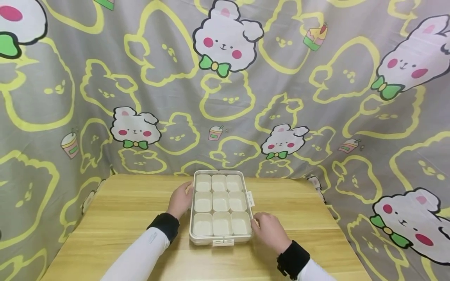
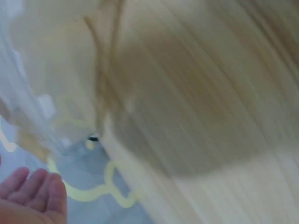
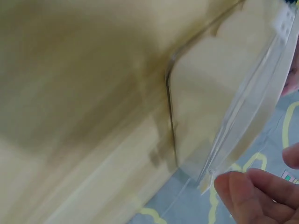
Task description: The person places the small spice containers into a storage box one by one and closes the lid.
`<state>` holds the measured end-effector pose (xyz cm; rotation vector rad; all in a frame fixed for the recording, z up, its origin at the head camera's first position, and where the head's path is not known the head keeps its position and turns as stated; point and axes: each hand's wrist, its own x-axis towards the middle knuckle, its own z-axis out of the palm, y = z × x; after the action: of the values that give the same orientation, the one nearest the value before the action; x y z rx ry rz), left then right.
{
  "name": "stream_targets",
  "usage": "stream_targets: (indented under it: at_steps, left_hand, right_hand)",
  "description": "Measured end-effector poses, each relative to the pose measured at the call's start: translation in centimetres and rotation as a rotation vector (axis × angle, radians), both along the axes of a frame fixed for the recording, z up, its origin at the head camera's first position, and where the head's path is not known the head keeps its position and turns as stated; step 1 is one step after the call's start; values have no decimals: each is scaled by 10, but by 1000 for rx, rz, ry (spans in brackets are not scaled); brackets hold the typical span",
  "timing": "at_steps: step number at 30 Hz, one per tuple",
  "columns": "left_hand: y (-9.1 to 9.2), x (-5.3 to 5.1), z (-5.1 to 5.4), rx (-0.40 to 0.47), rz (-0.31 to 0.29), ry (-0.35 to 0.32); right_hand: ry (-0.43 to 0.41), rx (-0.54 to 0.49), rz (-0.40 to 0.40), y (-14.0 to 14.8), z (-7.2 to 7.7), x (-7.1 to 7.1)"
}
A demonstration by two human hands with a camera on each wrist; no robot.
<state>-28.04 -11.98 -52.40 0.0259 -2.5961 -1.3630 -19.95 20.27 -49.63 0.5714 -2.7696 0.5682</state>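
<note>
A divided storage box [image 1: 221,206] with a clear lid, a cream rim and several square cream cups stands between my hands on the wooden table. White latches [image 1: 223,242] show on its near and right sides. My left hand [image 1: 181,200] is at the box's left side, its fingertips partly hidden by the rim. In the left wrist view, the fingers [image 2: 35,193] lie together, slightly bent, near the box wall. My right hand [image 1: 270,231] is at the box's near right side. In the right wrist view, its loosely bent fingers [image 3: 238,186] are close to the lid edge; contact is unclear.
The light wooden table [image 1: 119,218] extends around the box. A grey curtain [image 1: 232,97] printed with yellow outlines and white rabbits hangs behind the table and along both sides. Black bands [image 1: 293,259] circle both wrists over white sleeves.
</note>
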Motion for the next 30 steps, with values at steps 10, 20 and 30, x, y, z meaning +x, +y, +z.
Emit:
stream_targets:
  at_steps: [10, 20, 30]
  left_hand:
    - [26, 17, -1, -170, 10, 69]
    - [39, 27, -21, -218, 10, 14]
    - [37, 22, -23, -99, 2, -75]
  right_hand:
    - [3, -19, -18, -15, -10, -58]
    - [-233, -36, -77, -34, -38, -76]
    - [-310, -130, -126, -39, -44, -77]
